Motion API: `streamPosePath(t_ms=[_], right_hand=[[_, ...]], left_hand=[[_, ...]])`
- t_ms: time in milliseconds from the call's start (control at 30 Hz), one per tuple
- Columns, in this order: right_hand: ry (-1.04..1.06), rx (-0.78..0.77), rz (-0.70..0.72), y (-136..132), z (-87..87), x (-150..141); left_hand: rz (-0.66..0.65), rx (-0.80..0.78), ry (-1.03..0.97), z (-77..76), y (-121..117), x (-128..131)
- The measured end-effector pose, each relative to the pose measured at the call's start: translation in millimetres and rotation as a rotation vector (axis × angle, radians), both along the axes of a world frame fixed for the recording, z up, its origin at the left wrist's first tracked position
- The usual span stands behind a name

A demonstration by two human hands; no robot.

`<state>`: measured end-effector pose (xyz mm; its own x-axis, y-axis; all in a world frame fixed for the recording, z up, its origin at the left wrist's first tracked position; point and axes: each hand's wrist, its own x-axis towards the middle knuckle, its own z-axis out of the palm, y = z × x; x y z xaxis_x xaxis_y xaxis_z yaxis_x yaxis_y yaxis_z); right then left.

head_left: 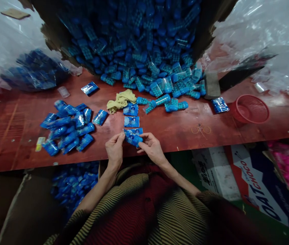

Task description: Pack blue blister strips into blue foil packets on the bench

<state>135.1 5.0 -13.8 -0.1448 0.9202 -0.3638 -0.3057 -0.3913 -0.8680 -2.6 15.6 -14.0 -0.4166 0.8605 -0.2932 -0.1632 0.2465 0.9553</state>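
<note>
Between my two hands, above the table's front edge, is a blue printed packet (133,139). My left hand (115,147) pinches its left end between thumb and fingers. At its right end, the thumb and fingers of my right hand (152,148) close on it. Just behind it lie flat blue labels (131,121) in a column, the nearest partly covered by the packet. A crumpled yellow cloth (122,100) sits at the column's far end. To the left is a heap of wrapped blue packets (70,131), with a single packet (100,117) beside it.
A torn carton (54,37) spills clear, blue-capped bottles of small balls (157,86) onto the red table (164,136). At right stand a red basket (250,109) and a grey block (212,85). Rubber bands (201,129) lie nearby. Boxes (256,180) and blue packets (74,183) are below the table.
</note>
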Motion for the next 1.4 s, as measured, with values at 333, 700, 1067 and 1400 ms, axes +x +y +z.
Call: streamPosePath(t_ms=[333, 700, 1067, 1400], right_hand=[[0.050, 0.021, 0.062, 6.1, -2.5, 10.4], [0.104, 0.134, 0.312, 19.8, 7.7, 28.4], [0.103, 0.145, 0.332, 18.5, 3.5, 30.9], [0.019, 0.204, 0.295, 15.4, 1.6, 27.4]], left_hand=[[-0.274, -0.202, -0.594, 18.5, 0.9, 3.1], [-0.438, -0.223, -0.778, 20.2, -0.3, 0.2], [-0.458, -0.218, -0.714, 16.5, -3.9, 3.9], [-0.381, -0.198, -0.645, 23.4, -11.1, 13.8]])
